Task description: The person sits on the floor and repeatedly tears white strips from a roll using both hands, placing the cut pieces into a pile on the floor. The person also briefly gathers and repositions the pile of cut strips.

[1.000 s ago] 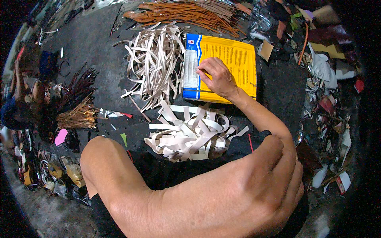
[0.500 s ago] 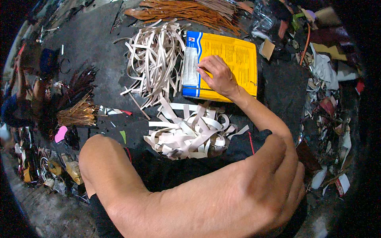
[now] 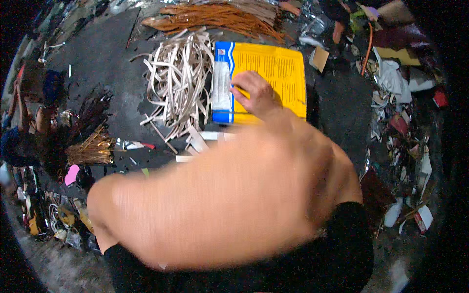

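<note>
My right hand [image 3: 256, 93] is over a yellow and blue package [image 3: 288, 63] that lies flat. Its thumb and fingertips are drawn together beside a whitish patch [image 3: 221, 88] on the package's blue side; whatever they pinch is too small to make out. Across the front sweeps my left forearm [image 3: 205, 200], close to the camera. My left hand [image 3: 298, 151] lies over my right forearm, its fingers smeared by motion and mostly hidden. A tangled heap of pale strips [image 3: 181, 78] sits left of the package. Wider white strips [image 3: 195, 144] peek out behind my left forearm.
Orange-brown strips [image 3: 210, 19] lie along the far side. Brown bundled sticks [image 3: 93, 146] and another person [image 3: 24, 117] are at the left. Scraps and wrappers [image 3: 393, 83] litter the right side. A pink piece [image 3: 72, 174] rests on the floor at left.
My left hand and forearm have swung up and away from me along my right arm, covering most of the wider white strips. My right hand keeps its place on the package.
</note>
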Tool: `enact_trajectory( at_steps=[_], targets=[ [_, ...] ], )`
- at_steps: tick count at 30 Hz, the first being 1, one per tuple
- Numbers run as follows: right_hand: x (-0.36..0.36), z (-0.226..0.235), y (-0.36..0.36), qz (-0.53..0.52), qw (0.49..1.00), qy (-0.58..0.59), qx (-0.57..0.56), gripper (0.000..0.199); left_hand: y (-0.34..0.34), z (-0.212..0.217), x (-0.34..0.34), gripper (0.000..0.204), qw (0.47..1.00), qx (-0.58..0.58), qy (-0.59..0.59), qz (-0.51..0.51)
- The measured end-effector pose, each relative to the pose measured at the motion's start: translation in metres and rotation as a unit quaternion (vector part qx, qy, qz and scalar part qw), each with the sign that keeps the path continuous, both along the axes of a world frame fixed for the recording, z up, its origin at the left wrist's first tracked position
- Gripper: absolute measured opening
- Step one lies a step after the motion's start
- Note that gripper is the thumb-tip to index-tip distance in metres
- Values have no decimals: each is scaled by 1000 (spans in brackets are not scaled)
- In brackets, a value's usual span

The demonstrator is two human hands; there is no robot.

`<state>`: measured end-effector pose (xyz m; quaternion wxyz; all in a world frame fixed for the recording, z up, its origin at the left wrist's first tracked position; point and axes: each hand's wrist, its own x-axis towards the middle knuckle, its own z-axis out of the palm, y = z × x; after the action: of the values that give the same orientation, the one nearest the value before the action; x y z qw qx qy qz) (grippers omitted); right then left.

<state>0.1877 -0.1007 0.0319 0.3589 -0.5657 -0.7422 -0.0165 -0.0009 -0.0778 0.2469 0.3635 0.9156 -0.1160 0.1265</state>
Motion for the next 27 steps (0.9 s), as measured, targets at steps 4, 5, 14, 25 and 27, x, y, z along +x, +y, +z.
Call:
enact_trajectory(
  at_steps=[4, 5, 14, 25, 27],
  targets=[
    [33, 33, -42, 46, 973, 171, -146, 28, 44, -65, 73, 16, 993, 82, 69, 56],
    [38, 31, -38, 27, 976, 145, -163, 29, 59, -94, 86, 16, 991, 80, 73, 74],
    [26, 30, -135, 161, 774, 162, -590, 33, 97, -184, 68, 22, 800, -425, -144, 398],
    [-9, -174, -153, -16, 904, -106, -415, 23, 66, -176, 52, 21, 874, -384, 18, 298],
    [-6, -159, -151, 16, 909, -126, -398, 23, 56, -177, 49, 20, 891, -386, 71, 229]
  ],
)
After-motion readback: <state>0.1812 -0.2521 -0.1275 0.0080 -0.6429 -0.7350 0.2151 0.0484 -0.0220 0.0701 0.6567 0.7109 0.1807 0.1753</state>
